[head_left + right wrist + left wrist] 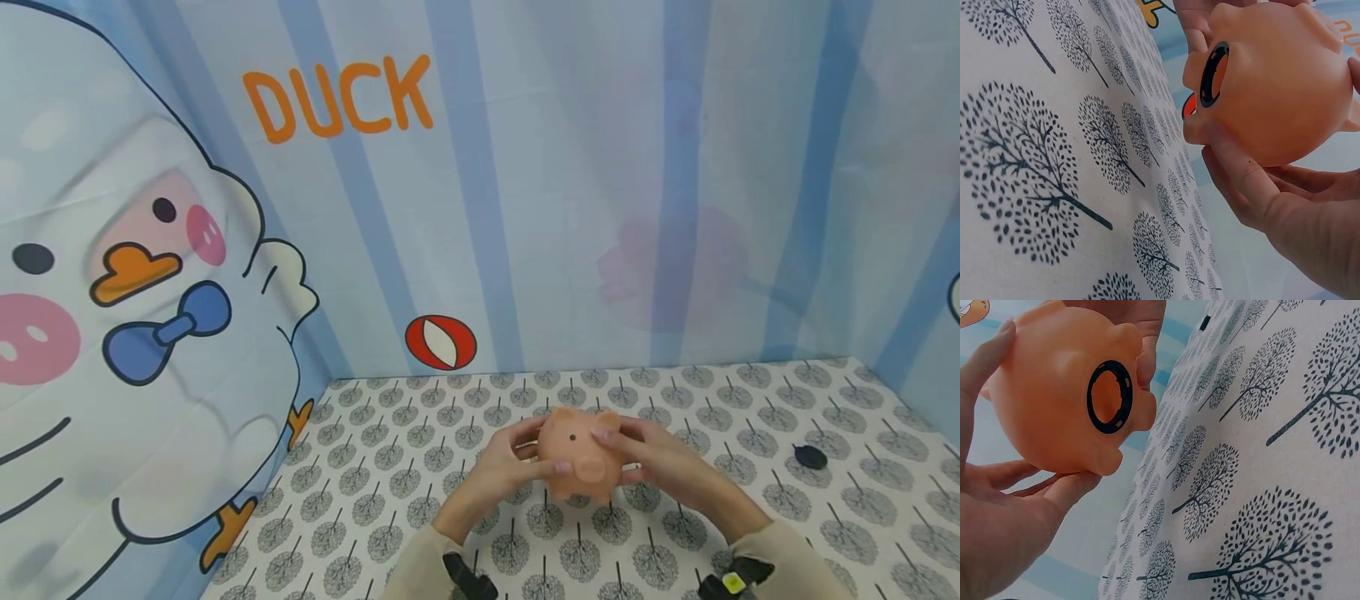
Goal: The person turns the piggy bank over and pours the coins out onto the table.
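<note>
An orange-pink piggy bank [558, 446] is held up off the patterned cloth, its snout turned toward me in the head view. My left hand [504, 467] grips its left side, thumb on the front and other fingers around the side and below. On the opposite side my right hand [663, 458] grips it, with a digit across the face near an ear. Both wrist views show the underside, where a black ring [1125, 403] surrounds an uncovered round hole between the stubby legs. A small black round cap [811, 457] lies on the cloth to the right.
A white cloth [405, 550] printed with dark trees covers the table. Behind it hangs a blue striped curtain [555, 208] with a DUCK print, and a large printed duck [225, 367] fills the left side. Dark straps [471, 579] sit on both wrists.
</note>
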The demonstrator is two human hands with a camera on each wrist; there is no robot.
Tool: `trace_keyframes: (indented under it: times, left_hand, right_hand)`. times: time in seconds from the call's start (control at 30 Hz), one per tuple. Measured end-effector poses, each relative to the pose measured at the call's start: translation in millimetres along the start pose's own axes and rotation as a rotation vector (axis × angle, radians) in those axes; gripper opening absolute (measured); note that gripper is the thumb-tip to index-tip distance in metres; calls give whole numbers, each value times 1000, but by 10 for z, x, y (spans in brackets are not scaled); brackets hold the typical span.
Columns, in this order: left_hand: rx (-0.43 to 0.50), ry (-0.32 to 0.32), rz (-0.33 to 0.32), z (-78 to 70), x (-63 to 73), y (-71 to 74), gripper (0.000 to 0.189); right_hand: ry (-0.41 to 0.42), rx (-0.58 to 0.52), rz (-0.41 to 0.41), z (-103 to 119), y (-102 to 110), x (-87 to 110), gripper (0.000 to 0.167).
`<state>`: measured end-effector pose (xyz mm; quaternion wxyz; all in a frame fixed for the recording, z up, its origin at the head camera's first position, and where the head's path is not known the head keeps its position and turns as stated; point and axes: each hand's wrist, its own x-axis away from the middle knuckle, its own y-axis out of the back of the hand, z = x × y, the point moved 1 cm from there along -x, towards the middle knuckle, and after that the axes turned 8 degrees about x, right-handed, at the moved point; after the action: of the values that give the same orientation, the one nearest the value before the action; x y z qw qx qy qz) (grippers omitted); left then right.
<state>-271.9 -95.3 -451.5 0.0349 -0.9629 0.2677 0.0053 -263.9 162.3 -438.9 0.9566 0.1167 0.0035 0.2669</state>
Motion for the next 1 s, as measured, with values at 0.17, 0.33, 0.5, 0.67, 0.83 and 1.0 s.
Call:
trace_keyframes:
  times: [0.17, 0.33, 0.5, 0.67, 0.83, 1.0]
  left_hand:
    - [-57, 20, -13, -8, 7, 0, 83]
    - [-97, 33, -30, -24, 17, 5, 83]
    - [-118, 31, -41, -43, 20, -4, 87]
    - [-176, 21, -42, -55, 3, -22, 95]
    - [-260, -35, -41, -27, -12, -10, 98]
    - [-251, -53, -39, 0, -16, -1, 101]
  right_hand:
    - [-14, 57, -98, -11, -5, 3, 70]
    - [17, 173, -181, -3, -13, 14, 72]
    - [71, 318, -252, -2, -19, 45, 75]
    - [120, 388, -291, 0, -40, 58, 79]
    - [187, 388, -290, -14, -74, 28, 79]
    - [200, 367, -269, -47, -75, 16, 78]
